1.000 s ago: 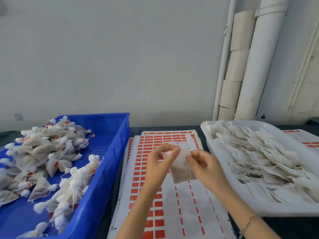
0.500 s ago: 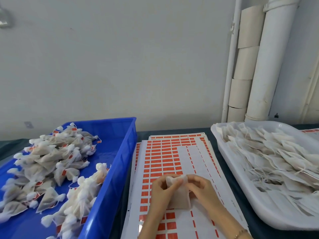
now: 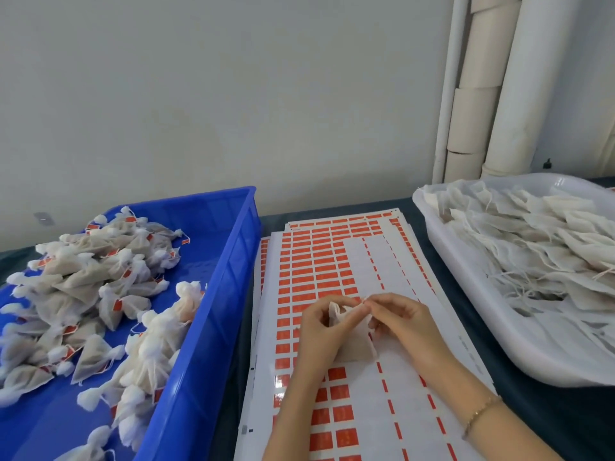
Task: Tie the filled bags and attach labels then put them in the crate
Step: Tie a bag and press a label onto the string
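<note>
Clasps the filled bag (image 3: 353,344) in the left grip (image 3: 323,331), pinches its top with the right grip (image 3: 403,322), above the label sheets (image 3: 316,261) at the middle of the table (image 3: 539,427), probably to tie with labels close by.

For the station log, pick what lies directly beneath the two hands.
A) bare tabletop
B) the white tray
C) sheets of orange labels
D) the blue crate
C: the left hand and right hand hold the bag over the label sheets, between the blue crate and the white tray.
</note>
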A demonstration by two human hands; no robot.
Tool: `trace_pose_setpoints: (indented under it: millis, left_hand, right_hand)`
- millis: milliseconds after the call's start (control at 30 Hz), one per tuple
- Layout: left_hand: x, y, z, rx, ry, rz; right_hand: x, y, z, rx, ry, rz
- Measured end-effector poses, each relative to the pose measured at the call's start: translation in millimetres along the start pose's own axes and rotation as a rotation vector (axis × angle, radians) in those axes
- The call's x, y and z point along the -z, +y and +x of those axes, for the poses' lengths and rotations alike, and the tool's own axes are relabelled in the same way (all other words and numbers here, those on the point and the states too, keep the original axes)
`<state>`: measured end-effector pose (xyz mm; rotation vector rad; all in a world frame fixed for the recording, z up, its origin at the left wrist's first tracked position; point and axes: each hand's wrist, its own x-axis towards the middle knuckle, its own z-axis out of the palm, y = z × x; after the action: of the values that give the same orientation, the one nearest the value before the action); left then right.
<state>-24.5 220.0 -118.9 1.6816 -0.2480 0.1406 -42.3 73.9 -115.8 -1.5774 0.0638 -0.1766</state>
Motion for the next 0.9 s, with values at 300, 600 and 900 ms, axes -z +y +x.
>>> trace_pose_setpoints:
  millis: [300,600,900]
  left_hand:
    - [-3.9,-2.3,1.2,-0.007,0.001,0.091]
    - [-6.1,-1.4,0.6,-0.008,-0.010,0.103]
    - [-6.5,-1.8,0.4,0.037,0.055,0.105]
  right_hand:
    - [0.0,1.0,0.9,-0.007,-0.020,0.001]
    - [0.8,-1.7,-2.4,-0.002,0.028,-0.042]
    - [-0.3,4.5,-1.3,0.073,0.028,-0.098]
